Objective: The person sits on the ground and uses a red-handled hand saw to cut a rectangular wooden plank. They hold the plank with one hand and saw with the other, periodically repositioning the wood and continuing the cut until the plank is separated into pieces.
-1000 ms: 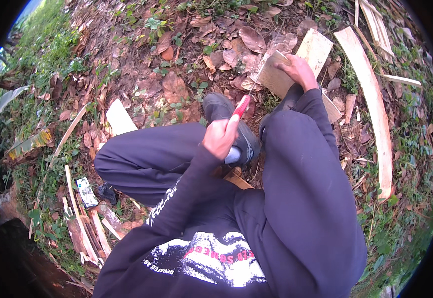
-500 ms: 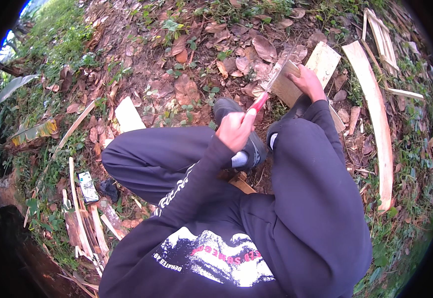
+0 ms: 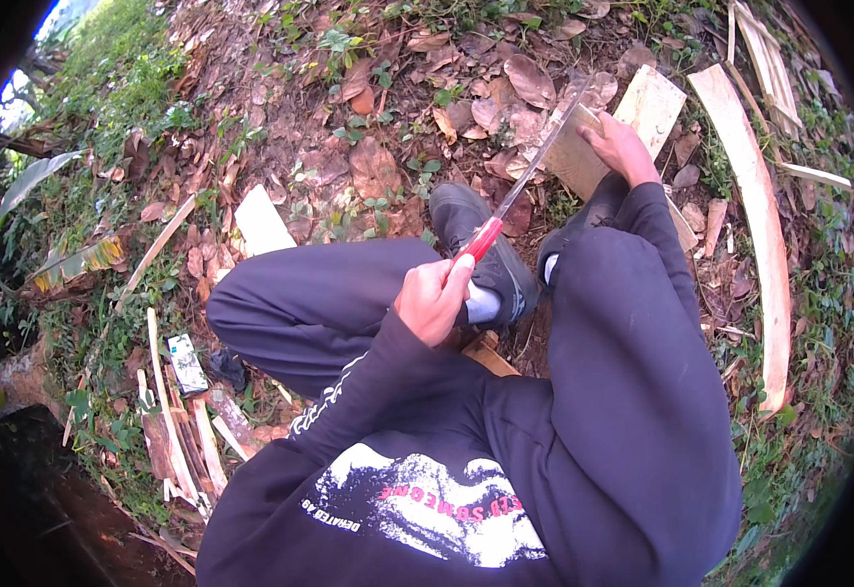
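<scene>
The ground (image 3: 280, 117) is a slope of brown fallen leaves, weeds and grass, with pale split wood scattered over it. A long curved slab of wood (image 3: 755, 225) lies along the right edge, and a bundle of thin splints (image 3: 177, 440) lies near the lower left beside a small flat packet (image 3: 188, 364). A single pale offcut (image 3: 262, 221) rests just left of the person's bent knee.

The person sits or crouches in dark clothes, one dark shoe (image 3: 476, 240) planted in the middle. Ahead of it stands the wooden block (image 3: 583, 155), toward the upper right, with a paler board (image 3: 654, 103) just behind it.

A second ago the left hand (image 3: 434, 301) held the long knife (image 3: 530, 176) raised well back from the block; half a second ago the blade was coming down toward it. Now the blade lies on the block's top edge, so the stroke has landed or is landing, and a slice is being taken off.

The left hand's fingers are wrapped tight round the red handle. The right hand (image 3: 623, 147) rests on the block's right side, fingers curled over it, steadying it.

The blade is motion-blurred and thin, so how deep it sits in the wood cannot be told. The block's lower part is hidden behind the right sleeve and knee.
</scene>
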`<state>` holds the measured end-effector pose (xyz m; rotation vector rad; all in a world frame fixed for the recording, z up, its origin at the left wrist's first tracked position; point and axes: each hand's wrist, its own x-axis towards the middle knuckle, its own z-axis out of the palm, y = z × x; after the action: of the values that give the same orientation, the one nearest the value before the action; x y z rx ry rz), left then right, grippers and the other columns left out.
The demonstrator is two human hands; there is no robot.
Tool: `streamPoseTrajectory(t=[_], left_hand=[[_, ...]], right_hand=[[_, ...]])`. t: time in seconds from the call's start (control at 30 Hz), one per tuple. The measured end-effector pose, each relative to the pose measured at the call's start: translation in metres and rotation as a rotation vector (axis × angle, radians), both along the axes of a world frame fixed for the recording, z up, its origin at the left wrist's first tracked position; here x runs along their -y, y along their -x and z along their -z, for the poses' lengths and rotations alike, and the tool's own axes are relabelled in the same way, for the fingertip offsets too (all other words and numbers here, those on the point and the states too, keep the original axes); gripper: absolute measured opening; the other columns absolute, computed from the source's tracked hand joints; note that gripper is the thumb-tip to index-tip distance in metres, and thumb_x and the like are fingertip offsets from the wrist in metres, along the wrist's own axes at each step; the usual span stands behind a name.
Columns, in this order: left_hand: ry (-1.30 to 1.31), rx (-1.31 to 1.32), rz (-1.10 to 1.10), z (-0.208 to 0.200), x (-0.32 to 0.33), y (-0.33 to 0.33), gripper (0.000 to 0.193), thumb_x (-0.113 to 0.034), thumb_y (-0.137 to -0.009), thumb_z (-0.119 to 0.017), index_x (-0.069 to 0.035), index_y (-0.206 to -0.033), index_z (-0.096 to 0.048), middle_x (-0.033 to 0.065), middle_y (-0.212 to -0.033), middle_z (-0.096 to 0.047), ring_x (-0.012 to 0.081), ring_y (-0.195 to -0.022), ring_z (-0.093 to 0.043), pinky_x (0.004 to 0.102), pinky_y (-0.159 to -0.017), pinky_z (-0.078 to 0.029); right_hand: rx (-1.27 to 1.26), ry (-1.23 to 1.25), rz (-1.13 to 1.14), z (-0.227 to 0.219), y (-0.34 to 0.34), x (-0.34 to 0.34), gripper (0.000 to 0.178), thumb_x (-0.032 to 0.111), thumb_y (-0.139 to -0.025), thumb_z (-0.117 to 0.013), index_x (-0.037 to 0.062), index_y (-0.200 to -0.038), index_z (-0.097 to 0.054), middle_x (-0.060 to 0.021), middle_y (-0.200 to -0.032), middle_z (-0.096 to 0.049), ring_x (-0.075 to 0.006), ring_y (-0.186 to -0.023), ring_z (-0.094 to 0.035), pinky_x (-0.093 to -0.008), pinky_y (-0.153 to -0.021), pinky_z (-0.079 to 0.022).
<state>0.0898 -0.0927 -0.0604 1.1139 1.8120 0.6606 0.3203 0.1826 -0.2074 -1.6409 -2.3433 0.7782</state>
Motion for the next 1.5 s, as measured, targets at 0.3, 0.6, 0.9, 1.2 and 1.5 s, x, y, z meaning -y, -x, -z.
streamPoseTrajectory(t=[0.3,0.6,0.9,1.2,1.5], left_hand=[[-0.157,-0.054,0.046,0.059,-0.127,-0.034,0.055,-0.037,-0.1,-0.046,0.003,-0.064,-0.06,0.0124,-0.053,-0.055,0.0216,-0.05,-0.055,0.0365,-0.054,-0.043],[-0.015,0.074,0.084,0.033,-0.077,-0.022,0.054,-0.035,-0.101,-0.047,0.001,-0.062,-0.057,0.0028,-0.051,-0.048,0.0094,-0.049,-0.047,0.0294,-0.049,-0.038],[0.056,0.126,-0.013,0.051,-0.084,-0.035,0.053,-0.036,-0.099,-0.049,0.003,-0.065,-0.06,0.0058,-0.052,-0.052,0.012,-0.05,-0.048,0.0312,-0.051,-0.04],[0.02,0.049,0.052,0.065,-0.141,-0.059,0.054,-0.036,-0.098,-0.049,0.002,-0.062,-0.061,0.0079,-0.051,-0.054,0.0151,-0.047,-0.051,0.0341,-0.049,-0.042],[0.159,0.559,-0.042,0.006,-0.056,-0.013,0.026,-0.023,-0.092,-0.057,-0.003,-0.077,-0.052,-0.0044,-0.06,-0.042,0.004,-0.053,-0.036,0.021,-0.052,-0.028]], right_hand=[[0.013,0.049,0.019,0.005,0.013,-0.007,0.057,0.053,-0.093,-0.052,-0.0014,-0.109,-0.06,-0.0277,-0.105,-0.064,-0.0437,-0.102,-0.061,-0.0476,-0.089,-0.047],[0.022,-0.003,0.041,0.026,-0.009,-0.036,0.053,0.049,-0.095,-0.05,-0.0001,-0.114,-0.058,-0.0285,-0.105,-0.064,-0.0428,-0.102,-0.061,-0.0456,-0.088,-0.047],[-0.056,0.049,0.036,0.031,-0.014,-0.024,0.054,0.05,-0.093,-0.054,0.0005,-0.113,-0.062,-0.0277,-0.104,-0.066,-0.0413,-0.1,-0.063,-0.0482,-0.087,-0.05],[0.04,0.044,0.075,0.034,-0.021,-0.031,0.059,0.054,-0.094,-0.052,-0.0006,-0.114,-0.06,-0.0295,-0.105,-0.064,-0.042,-0.102,-0.062,-0.0479,-0.089,-0.049],[-0.049,0.038,0.074,0.013,-0.035,-0.036,0.067,0.061,-0.091,-0.05,-0.0029,-0.107,-0.061,-0.0292,-0.103,-0.064,-0.0425,-0.102,-0.061,-0.0464,-0.088,-0.048]])
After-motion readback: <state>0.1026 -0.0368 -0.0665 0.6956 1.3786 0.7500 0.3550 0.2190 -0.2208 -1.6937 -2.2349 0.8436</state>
